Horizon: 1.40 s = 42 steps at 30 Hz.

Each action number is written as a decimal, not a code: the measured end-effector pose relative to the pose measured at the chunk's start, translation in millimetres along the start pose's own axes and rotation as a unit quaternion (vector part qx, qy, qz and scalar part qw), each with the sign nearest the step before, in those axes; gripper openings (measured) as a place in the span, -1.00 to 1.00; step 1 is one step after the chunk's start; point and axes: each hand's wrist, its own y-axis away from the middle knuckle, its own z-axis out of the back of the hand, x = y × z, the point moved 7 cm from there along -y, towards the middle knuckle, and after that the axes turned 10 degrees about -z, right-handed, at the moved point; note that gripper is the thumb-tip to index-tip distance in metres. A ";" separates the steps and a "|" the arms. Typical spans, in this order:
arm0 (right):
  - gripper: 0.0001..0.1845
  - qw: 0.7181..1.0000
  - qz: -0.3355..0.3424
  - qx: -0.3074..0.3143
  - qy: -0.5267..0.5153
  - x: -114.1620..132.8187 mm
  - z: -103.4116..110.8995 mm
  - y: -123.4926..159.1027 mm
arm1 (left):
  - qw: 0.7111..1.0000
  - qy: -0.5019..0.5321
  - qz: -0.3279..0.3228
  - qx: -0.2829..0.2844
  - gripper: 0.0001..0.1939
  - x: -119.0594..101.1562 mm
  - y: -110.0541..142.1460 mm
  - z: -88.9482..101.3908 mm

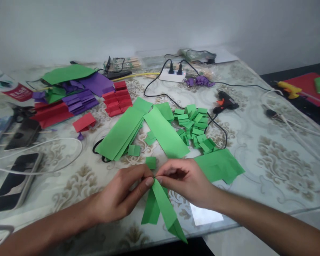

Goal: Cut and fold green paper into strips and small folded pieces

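My left hand (130, 190) and my right hand (186, 179) meet near the table's front edge, thumbs and fingertips pinched together. Between them they grip the upper end of a folded green paper strip (165, 208), whose creased lower end hangs toward me. Behind it another green piece (151, 209) slants down to the left; whether the two are joined is hidden by my fingers. Just beyond my fingertips lies a small green paper square (150, 162). Farther off are a stack of long green strips (121, 133), a single strip (166, 133) and a heap of small folded green pieces (194, 124).
Red folded papers (117, 99) and purple ones (81, 101) lie at the back left. A black glue gun (226, 101) and a white power strip (172, 75) with black cables stand behind the green heap. Two phones (14, 181) (22, 134) and white cords occupy the left side.
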 end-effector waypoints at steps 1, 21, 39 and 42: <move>-0.69 1.000 0.001 0.000 0.002 0.2 -0.2 0.2 | 1.000 0.001 0.001 0.000 -0.77 -0.1 0.1 -0.1; -0.68 1.000 0.000 0.013 -0.013 -1.9 0.0 -2.2 | 0.999 0.037 0.000 -0.011 -0.75 0.8 -0.3 0.2; -0.70 0.999 -0.004 0.020 -0.025 -0.7 0.3 -3.4 | 0.989 0.137 0.055 -0.027 -0.70 9.4 -0.4 -3.7; -0.71 1.000 -0.009 0.019 -0.023 -1.5 0.5 -2.7 | 0.986 0.150 0.060 -0.028 -0.69 9.9 -0.6 -4.0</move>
